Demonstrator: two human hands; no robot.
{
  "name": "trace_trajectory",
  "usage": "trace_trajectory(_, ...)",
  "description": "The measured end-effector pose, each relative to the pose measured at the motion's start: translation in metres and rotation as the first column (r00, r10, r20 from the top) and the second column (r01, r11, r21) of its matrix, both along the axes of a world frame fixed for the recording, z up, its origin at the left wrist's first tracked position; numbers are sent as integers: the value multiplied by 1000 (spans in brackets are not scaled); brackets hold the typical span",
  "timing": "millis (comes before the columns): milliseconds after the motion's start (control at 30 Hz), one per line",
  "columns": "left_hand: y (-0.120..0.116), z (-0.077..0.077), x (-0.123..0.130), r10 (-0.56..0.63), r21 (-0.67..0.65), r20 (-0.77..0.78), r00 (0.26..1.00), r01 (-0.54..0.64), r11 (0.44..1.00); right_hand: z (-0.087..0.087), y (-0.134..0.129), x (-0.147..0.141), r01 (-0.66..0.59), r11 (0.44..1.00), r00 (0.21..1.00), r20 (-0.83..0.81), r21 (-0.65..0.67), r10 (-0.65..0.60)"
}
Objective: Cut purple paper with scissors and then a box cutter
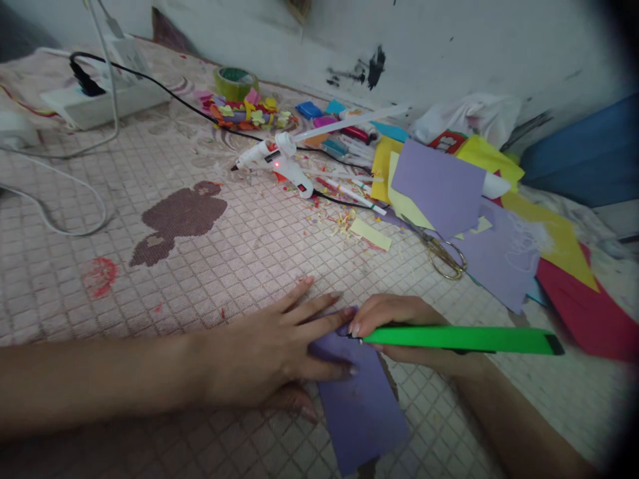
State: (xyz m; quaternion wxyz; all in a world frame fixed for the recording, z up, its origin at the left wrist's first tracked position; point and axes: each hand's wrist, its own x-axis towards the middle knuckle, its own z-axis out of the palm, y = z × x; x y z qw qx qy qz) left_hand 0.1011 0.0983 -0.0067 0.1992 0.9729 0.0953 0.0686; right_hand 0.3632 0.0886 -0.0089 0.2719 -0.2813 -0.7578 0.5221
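Note:
A strip of purple craft sheet point(364, 406) lies on the tablecloth in front of me. My left hand point(279, 346) rests flat over its upper left part, fingers spread. In my right hand point(404, 319) is a green utility knife point(464, 338), its dark tip touching or just above the sheet near my left fingertips. The knife's body points off to the right. My own fingers partly cover the upper end of the sheet and the knife's tip.
A white hot glue gun point(279, 163) with a lit red light lies ahead, its black cord trailing. Scissors point(442, 253) rest by coloured sheets point(439, 186) at right. Behind are green tape point(236, 83) and a decorated ring point(249, 114). A power strip point(100, 103) stands at far left.

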Motion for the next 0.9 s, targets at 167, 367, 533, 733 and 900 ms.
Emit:
trace_trajectory(167, -1, -2, 1, 30, 9, 57, 998, -30, 1000, 0, -1, -1, 11, 1000, 1000, 15, 17, -11)
trace_trajectory(367, 6, 1, -2, -41, -5, 31, 999, 41, 999, 0, -1, -1, 6, 1000, 1000, 15, -6, -6)
trace_trajectory(533, 7, 0, -2, -53, -9, 13, 999, 53, 999, -1, 0, 1, -1, 1000, 1000, 26, 3, 1)
trace_trajectory(733, 6, -3, -1, -59, -18, 2, 998, 59, 998, -1, 0, 2, -6, 1000, 1000, 12, -4, 6)
trace_trajectory(900, 6, -5, -1, -53, -7, 3, 999, 53, 999, 1, -1, 1, -2, 1000, 1000, 31, -21, 2)
